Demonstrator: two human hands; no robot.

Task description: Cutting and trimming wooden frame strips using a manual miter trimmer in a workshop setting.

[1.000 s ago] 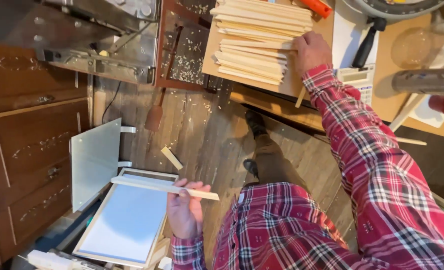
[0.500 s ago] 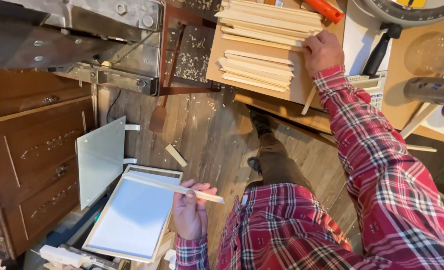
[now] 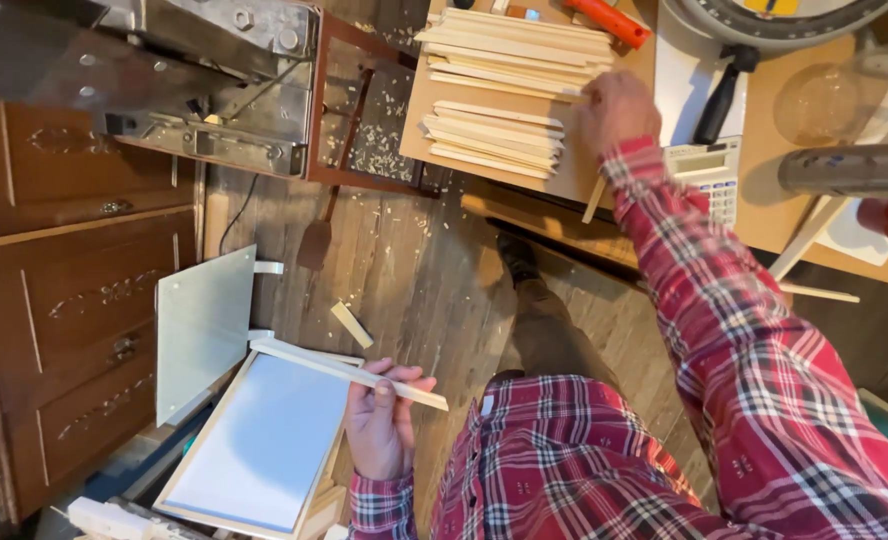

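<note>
- Left hand [image 3: 379, 425], lower centre of frame, pinched one thin wood strip [image 3: 349, 370] between thumb and fingers, near its right end.
- Right hand [image 3: 616, 110], upper centre, rested on stacked strips [image 3: 494, 135]; fingers curled, grip unclear.
- Judgement: steady the stack and lift a single strip cleanly.
- Framed panel [image 3: 254, 440] lay below the held strip.

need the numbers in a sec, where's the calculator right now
In the head view the calculator lies on the workbench at upper right, just right of the right hand, below a black tool handle.
</note>
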